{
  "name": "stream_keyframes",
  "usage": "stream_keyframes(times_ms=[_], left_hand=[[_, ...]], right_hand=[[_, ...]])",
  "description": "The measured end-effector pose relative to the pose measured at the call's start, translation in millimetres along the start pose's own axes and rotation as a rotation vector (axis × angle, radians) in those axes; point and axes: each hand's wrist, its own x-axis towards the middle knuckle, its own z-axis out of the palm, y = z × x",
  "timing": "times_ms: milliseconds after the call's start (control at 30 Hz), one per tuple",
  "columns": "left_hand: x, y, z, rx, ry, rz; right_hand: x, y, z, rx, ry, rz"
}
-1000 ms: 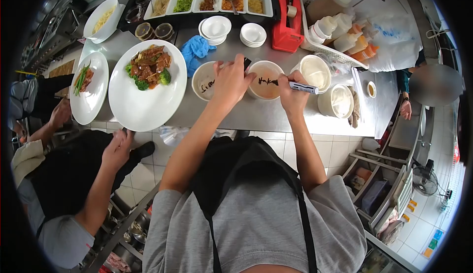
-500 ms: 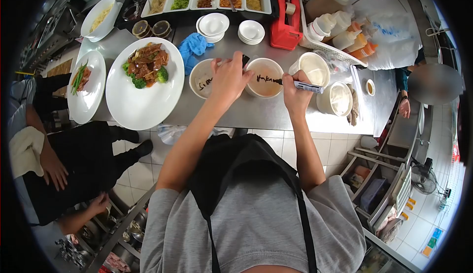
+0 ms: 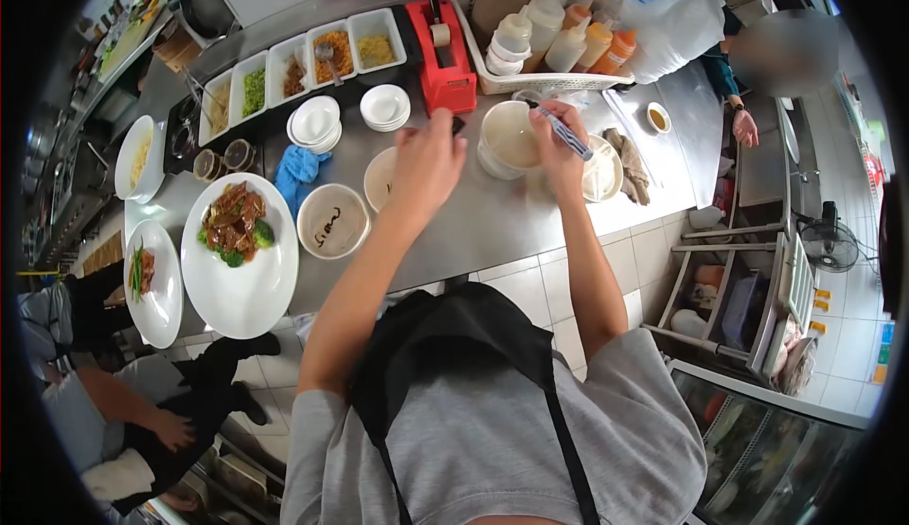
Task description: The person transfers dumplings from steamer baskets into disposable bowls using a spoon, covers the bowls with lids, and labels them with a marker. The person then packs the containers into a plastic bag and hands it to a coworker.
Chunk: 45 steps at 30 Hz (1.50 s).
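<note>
My left hand [image 3: 428, 163] is closed around the dark marker cap [image 3: 458, 126], above a lidded tub [image 3: 378, 180] that it partly covers. In my right hand [image 3: 559, 151] is a marker [image 3: 571, 139], its tip toward a taller tub [image 3: 509, 137] with a translucent lid. Another tub [image 3: 333, 222] to the left bears black handwriting on its lid. Right of my right hand, a further tub [image 3: 601, 170] is partly hidden by it.
Plates of food [image 3: 240, 284] stand at the left beside a blue cloth [image 3: 299, 173]. Behind are small white dishes [image 3: 385, 106], a red tape dispenser [image 3: 445, 71] and a basket [image 3: 530, 82] of bottles. Co-workers are at the left and far right.
The view has turned toward the right. My right hand and the marker have left the second written tub for the taller tub. My left hand has uncovered the first tub and now covers the second.
</note>
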Motion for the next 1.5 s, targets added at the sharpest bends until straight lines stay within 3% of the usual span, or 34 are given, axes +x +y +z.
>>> stream_keyframes(times_ms=[100,200,333,633,1200,1500], left_hand=[[24,20,18,-0.020,-0.310,-0.180],[28,25,33,-0.023,-0.391,-0.201],[37,2,39,-0.161,-0.356,-0.295],[43,-15,33,-0.311,-0.338,-0.412],[40,-18,41,-0.288,-0.232,-0.355],[41,-17,40,-0.271,-0.244,-0.361]], right_hand=[[-5,-5,-3,0.192,-0.030,0.167],[-9,-14,-7,0.320,-0.117,0.293],[-3,-23,-3,0.072,-0.169,0.149],[7,-5,16,0.024,-0.253,0.209],[6,-3,16,-0.123,-0.271,0.011],[4,-4,11,-0.100,-0.074,0.062]])
